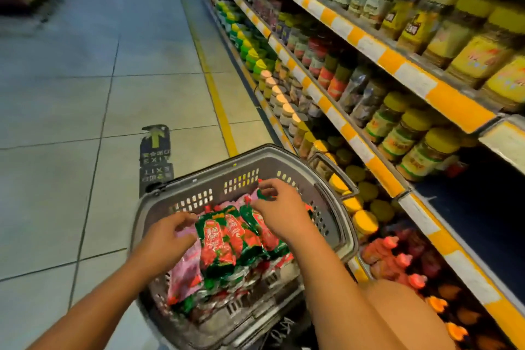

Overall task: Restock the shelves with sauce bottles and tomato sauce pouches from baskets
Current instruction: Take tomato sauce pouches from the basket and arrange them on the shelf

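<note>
The pick-up from the basket looks to be the step in hand. The left hand [167, 239] reaches into the grey basket [284, 162], fingers loosely curled at the edge of the red-and-green tomato sauce pouches [227, 239], holding nothing I can make out. The right hand [279, 207] pinches the top corner of one pouch. Next, I'd judge, a pouch must be lifted clear and carried right to the shelves [377, 165], where a dark gap [480, 213] shows. The basket sits on the pale tiled floor [71, 111], near an exit arrow sticker [155, 150] and a yellow line [216, 99].
</note>
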A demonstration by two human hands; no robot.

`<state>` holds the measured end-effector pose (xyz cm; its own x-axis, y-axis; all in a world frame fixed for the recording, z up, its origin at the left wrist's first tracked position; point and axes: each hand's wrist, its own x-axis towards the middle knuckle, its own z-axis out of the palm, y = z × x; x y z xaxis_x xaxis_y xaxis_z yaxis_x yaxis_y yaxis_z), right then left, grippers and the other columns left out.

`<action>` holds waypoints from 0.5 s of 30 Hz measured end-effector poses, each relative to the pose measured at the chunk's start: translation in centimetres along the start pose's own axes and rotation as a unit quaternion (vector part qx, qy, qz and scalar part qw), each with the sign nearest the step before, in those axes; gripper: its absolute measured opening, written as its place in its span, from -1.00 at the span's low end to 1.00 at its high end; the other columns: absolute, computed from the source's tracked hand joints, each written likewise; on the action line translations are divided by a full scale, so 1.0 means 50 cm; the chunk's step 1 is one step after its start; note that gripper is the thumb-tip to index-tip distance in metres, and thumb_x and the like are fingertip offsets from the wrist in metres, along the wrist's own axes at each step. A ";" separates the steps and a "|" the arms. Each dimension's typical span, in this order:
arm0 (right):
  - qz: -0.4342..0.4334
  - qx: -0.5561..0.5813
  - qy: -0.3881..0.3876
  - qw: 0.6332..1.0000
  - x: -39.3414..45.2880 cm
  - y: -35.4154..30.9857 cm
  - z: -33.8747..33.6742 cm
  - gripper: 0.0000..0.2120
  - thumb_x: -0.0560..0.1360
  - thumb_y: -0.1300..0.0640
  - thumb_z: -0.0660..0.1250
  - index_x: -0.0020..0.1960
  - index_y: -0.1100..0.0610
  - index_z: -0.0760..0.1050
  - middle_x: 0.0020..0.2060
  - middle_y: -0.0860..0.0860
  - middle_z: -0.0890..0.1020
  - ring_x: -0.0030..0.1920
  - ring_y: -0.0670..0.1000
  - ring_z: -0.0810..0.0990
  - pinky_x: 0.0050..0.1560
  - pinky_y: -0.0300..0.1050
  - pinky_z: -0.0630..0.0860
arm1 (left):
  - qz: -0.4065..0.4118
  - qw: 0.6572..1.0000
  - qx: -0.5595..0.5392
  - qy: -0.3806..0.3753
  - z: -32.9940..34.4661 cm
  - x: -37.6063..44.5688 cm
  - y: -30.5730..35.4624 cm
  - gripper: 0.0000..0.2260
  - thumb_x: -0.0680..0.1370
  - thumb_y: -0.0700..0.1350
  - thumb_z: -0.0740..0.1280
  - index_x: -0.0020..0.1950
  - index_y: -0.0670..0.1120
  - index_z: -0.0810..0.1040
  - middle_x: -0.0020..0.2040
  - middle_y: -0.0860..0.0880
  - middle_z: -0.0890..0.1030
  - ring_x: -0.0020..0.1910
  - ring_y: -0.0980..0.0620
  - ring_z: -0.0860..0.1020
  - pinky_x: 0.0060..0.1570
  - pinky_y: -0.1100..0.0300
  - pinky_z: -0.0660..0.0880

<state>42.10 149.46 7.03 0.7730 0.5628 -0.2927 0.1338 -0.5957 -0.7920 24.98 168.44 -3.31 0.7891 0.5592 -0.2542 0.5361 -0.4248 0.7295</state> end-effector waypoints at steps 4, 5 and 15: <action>0.093 -0.024 0.034 0.995 0.036 0.102 0.024 -0.66 0.56 0.10 0.43 0.30 0.08 0.48 0.25 0.06 0.55 0.12 0.09 0.55 0.12 0.01 0.50 | -0.048 0.999 -0.009 -0.018 0.056 0.004 -0.034 -0.70 0.55 -0.17 0.44 0.21 0.13 0.57 0.23 0.05 0.61 0.19 0.05 0.59 0.18 0.11 0.54; 0.119 -0.036 0.024 0.992 0.039 0.127 0.027 -0.61 0.55 0.10 0.44 0.34 0.11 0.47 0.27 0.09 0.56 0.11 0.10 0.55 0.08 -0.04 0.47 | -0.064 0.998 -0.013 -0.027 0.072 0.007 -0.039 -0.71 0.55 -0.16 0.45 0.20 0.13 0.54 0.21 0.02 0.61 0.15 0.04 0.60 0.18 0.07 0.56; 0.194 -0.093 -0.067 0.974 0.083 0.227 0.023 -0.48 0.57 0.09 0.39 0.47 0.15 0.33 0.22 0.11 0.52 0.14 0.17 0.55 0.14 0.06 0.53 | -0.124 0.991 0.031 -0.031 0.181 0.044 -0.036 -0.31 0.51 0.19 0.49 0.53 0.02 0.29 0.23 0.00 0.62 0.04 0.06 0.62 0.07 0.07 0.58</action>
<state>46.13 145.69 -3.76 0.7018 0.3365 -0.6279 -0.0331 -0.8650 -0.5006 28.48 164.02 -10.92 0.6469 0.6084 -0.4597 0.7314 -0.3244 0.5999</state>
